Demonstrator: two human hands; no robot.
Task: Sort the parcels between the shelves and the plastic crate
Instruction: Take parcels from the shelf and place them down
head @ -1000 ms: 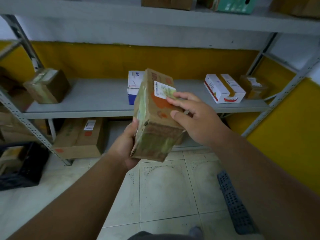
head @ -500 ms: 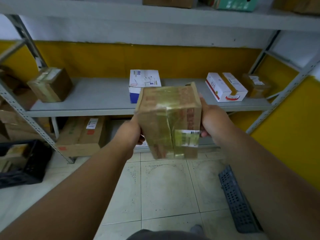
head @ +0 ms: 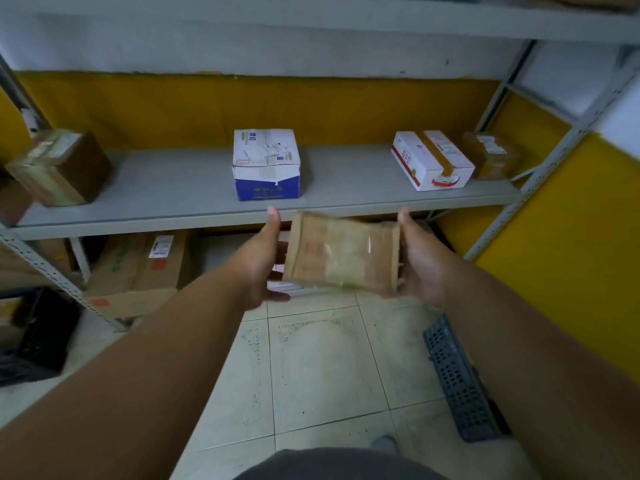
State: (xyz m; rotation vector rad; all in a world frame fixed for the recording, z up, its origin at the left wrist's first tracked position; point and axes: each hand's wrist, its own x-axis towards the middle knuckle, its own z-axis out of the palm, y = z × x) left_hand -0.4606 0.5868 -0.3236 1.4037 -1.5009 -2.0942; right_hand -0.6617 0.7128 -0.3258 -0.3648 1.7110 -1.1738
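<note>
Both hands out front, a tape-wrapped brown cardboard parcel [head: 343, 252] between them, motion-blurred. It sits in the air just near of the grey metal middle shelf [head: 180, 188], at about its front edge, in the gap right of the white-and-blue printed carton [head: 266, 164] and left of the white box with red trim [head: 431, 160].

Left hand [head: 265, 261] presses flat on the parcel's left end, thumb up, fingers straight. Right hand [head: 419, 263] does the same on the right end. Grip is a palm squeeze, not a wrap; whether any fingers support the underside I can't tell.

Step looks like placing this parcel on the middle shelf. To do it well:
- keep even inward pressure from both palms; glossy tape looks slippery and a flat-palm hold has little margin
- lift clear of the shelf lip before pushing forward, else the near edge catches
- aim for the bare stretch between the two white boxes, keeping apart from both
- set the far edge down first, then slide in and let go

Other parcels: a taped brown cube-shaped box [head: 59, 168] far left on the same shelf, a small brown box wrapped in clear tape [head: 490, 157] far right. Black plastic crate [head: 41, 337] on the floor at left, well apart from the hands.
</note>
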